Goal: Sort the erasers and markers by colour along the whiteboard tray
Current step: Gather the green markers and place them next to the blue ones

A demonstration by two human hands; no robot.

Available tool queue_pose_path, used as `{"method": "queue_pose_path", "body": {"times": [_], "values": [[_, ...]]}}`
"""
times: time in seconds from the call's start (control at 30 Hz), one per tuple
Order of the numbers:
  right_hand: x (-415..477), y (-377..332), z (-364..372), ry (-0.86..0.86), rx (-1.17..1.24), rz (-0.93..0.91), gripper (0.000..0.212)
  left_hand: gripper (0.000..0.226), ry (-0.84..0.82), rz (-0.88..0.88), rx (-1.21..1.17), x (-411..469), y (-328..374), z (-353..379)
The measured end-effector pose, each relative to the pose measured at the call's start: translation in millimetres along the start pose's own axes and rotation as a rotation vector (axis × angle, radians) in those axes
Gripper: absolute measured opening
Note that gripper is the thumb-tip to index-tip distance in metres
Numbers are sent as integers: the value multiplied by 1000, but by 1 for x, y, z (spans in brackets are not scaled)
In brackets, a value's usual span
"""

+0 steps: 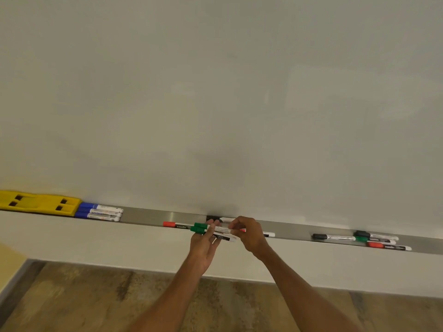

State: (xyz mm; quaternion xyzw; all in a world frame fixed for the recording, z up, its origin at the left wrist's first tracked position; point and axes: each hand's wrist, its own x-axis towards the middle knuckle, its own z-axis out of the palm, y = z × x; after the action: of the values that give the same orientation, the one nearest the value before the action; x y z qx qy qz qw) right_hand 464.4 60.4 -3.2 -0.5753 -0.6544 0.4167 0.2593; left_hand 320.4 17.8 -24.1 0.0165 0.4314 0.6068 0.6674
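Gripping two green markers (200, 228), left hand (203, 245) should level them while right hand (248, 233) apparently pinches their ends.

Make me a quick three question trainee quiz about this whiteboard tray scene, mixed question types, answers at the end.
1. True or false: the blue markers lie right beside the yellow eraser.
2. What cap colour have the two markers at the left hand? A red, B green, C blue.
3. Fill in: the red-capped marker just left of the hands lies in the ___.

Key: 1 true. 2 B. 3 tray.
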Motion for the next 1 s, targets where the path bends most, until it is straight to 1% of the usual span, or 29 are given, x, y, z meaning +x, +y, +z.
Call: {"method": "queue_pose_path", "body": {"times": [0.1,0.23,0.33,0.43,0.53,0.77,0.93,1.0], "values": [[-6,9,-13,-10,0,1,9,18,-9,1,29,-2,-11,12],[-14,25,-38,-1,25,17,11,24,-14,-20,18,-3,-33,31],[-20,37,-58,-19,29,40,14,25,-24,-39,-2,-3,-51,46],[-26,52,-82,21,6,47,15,24,-29,-49,-18,-1,-72,62],[-32,70,-112,91,-20,63,16,15,-30,-62,-48,1,-93,79],[-49,129,-203,248,-215,166,14,8,-109,-163,-55,-1,-146,123],[-61,165,-262,310,-387,273,13,5,-128,-212,-38,0,-173,153],[-64,177,-282,353,-466,318,14,8,-133,-216,-39,3,-181,163]]}}
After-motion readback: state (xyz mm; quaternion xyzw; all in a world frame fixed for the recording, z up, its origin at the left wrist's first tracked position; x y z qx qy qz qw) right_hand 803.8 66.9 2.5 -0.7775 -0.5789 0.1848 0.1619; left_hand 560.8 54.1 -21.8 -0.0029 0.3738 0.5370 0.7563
